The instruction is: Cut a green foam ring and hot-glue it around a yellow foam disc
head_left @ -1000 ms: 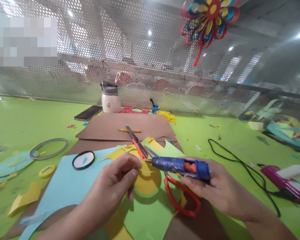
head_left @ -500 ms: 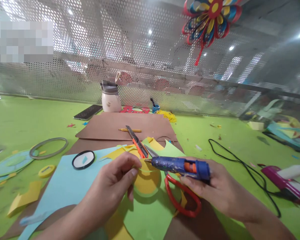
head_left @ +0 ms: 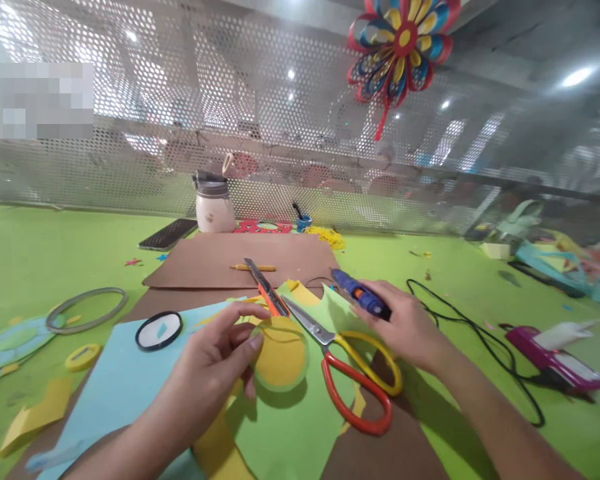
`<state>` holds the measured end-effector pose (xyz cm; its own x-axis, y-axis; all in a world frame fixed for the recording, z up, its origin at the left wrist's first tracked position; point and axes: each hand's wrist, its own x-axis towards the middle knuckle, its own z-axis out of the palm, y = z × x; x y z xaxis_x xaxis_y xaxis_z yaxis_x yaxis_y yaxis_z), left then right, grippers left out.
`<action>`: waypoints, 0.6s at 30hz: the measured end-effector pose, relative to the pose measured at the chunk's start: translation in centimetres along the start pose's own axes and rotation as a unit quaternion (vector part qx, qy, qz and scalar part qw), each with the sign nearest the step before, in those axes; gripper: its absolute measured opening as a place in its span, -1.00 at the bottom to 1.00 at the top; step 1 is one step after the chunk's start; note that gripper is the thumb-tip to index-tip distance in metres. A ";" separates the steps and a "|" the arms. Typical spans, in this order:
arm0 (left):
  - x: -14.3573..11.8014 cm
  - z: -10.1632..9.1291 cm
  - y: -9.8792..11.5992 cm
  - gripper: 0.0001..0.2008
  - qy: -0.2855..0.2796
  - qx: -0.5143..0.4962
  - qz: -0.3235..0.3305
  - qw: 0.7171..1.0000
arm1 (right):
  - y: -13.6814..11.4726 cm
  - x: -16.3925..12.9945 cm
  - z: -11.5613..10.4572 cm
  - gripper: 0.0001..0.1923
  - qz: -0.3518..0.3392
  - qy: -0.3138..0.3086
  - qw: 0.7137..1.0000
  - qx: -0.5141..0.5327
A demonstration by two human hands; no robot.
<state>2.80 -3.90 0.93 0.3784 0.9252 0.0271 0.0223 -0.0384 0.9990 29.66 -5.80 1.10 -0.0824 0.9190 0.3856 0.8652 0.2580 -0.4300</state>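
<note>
Between thumb and fingers, my left hand pinches the edge of a round yellow paper disc with a light green border. My right hand is wrapped round a blue hot glue gun, its nozzle pointing away to the upper left. Scissors with one red and one yellow handle lie between the hands on green paper. An orange utility knife rests just beyond the disc, its tip near a yellow pencil-like stick.
Brown card and blue paper cover the middle. A black-rimmed disc, grey ring and yellow tape measure lie left. A phone and a bottle stand behind. A black cord runs to a magenta power strip at right.
My right hand has drawn the glue gun away from the disc, up and to the right, uncovering the scissors. My left hand still holds the disc. The view has shifted slightly.
</note>
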 end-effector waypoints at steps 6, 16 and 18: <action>-0.1 0.2 0.5 -0.59 0.003 -0.041 -0.013 0.999 | 4.6 2.0 1.9 -0.72 0.021 0.004 0.993 -0.115; 0.0 0.0 0.8 -0.53 -0.020 -0.045 -0.022 0.999 | 6.1 2.8 0.5 -0.71 0.078 0.031 0.990 -0.110; 0.0 0.0 0.6 -0.58 -0.022 -0.040 -0.012 0.999 | 3.0 2.5 0.4 -0.74 0.058 0.038 0.996 -0.053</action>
<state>2.80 -3.91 1.54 0.4188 0.9081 0.0027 -0.0415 0.0162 0.9990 31.88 -2.65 0.47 0.0555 0.9142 0.4014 0.9146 0.1148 -0.3878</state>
